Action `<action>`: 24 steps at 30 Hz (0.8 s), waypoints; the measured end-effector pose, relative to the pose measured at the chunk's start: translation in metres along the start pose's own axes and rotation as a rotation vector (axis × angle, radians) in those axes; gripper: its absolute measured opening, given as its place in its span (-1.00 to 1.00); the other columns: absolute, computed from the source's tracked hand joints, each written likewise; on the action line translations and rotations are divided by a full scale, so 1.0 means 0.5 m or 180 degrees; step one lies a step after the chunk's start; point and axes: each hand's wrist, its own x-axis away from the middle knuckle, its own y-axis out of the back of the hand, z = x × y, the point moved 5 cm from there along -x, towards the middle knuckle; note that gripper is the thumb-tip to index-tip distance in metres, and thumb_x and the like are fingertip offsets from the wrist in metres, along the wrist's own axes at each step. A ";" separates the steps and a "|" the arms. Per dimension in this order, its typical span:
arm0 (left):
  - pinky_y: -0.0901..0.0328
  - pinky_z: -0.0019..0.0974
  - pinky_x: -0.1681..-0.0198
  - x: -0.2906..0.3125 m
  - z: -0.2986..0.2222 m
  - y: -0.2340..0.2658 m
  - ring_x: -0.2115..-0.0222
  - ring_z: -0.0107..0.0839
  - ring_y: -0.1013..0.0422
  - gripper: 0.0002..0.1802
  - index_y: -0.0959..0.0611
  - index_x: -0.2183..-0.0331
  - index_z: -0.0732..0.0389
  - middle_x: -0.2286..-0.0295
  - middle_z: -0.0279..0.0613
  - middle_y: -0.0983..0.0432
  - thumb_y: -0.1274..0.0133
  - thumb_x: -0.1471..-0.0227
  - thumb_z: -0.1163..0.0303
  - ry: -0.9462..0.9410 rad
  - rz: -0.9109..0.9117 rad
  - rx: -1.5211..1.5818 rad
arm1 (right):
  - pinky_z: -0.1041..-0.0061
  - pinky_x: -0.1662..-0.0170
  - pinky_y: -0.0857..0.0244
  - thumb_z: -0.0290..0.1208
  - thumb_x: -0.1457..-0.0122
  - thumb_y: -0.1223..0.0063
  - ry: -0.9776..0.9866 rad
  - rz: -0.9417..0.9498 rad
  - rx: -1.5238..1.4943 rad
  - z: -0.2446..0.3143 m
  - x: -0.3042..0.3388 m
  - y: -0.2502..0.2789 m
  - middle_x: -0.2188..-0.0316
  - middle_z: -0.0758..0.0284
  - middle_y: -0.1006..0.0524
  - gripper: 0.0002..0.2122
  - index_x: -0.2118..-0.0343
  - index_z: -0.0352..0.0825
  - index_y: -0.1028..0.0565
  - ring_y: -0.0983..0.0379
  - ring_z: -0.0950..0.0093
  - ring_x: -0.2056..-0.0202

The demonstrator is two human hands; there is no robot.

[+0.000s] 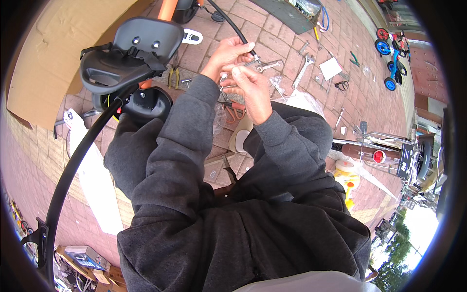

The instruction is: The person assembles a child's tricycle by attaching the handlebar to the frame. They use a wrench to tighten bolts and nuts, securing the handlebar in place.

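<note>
Black tube [229, 21] curves in from ahead of the person, its near end right at the hands, above the brick paving [279, 41]. Over on the person's left I see a big cardboard sheet [44, 68], and next to it a black seat [138, 36]. The left hand [227, 57] pinches the tube close to its end. The right hand [249, 86] is just beside, fingers bent and thumb near them; whether it grips something small, I can't tell. On the bricks lie a silver wrench [304, 70], to the right, and smaller yellow-handled pliers [177, 78], to the left.
</note>
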 end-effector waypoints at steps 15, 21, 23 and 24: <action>-0.28 -0.55 0.53 -0.001 -0.022 -0.004 0.58 -0.55 -0.42 -0.83 -0.52 0.47 0.23 0.57 -0.26 -0.49 -0.12 0.08 0.35 0.0052 0.0254 0.0078 | 0.58 0.48 -0.29 -0.70 0.06 0.01 -0.0179 -0.1100 -0.1079 -0.112 -0.037 0.228 0.56 0.36 -0.44 -0.89 0.46 -0.37 -0.42 -0.34 0.55 0.58; -0.28 -0.52 0.54 -0.001 -0.037 -0.010 0.60 -0.55 -0.41 -0.82 -0.52 0.48 0.24 0.59 -0.24 -0.50 -0.12 0.08 0.34 -0.0020 0.0289 0.0113 | 0.51 0.50 -0.29 -0.66 0.02 0.03 0.0467 -0.1004 -0.1414 0.031 -0.067 0.279 0.52 0.27 -0.46 -0.92 0.43 -0.37 -0.41 -0.35 0.48 0.60; -0.28 -0.52 0.55 -0.003 -0.039 -0.010 0.60 -0.55 -0.41 -0.82 -0.52 0.48 0.25 0.59 -0.24 -0.51 -0.12 0.08 0.35 -0.0013 0.0286 0.0062 | 0.55 0.52 -0.27 -0.65 0.00 0.04 0.0764 -0.1019 -0.1016 0.081 -0.079 0.271 0.52 0.28 -0.46 -0.94 0.43 -0.38 -0.41 -0.34 0.51 0.60; -0.27 -0.52 0.55 -0.003 -0.038 -0.010 0.60 -0.55 -0.41 -0.83 -0.52 0.48 0.25 0.58 -0.23 -0.51 -0.12 0.08 0.36 -0.0005 0.0289 0.0028 | 0.58 0.53 -0.27 -0.64 -0.01 0.02 0.0823 -0.1140 -0.0929 0.100 -0.086 0.264 0.53 0.29 -0.46 -0.95 0.44 -0.39 -0.41 -0.34 0.53 0.61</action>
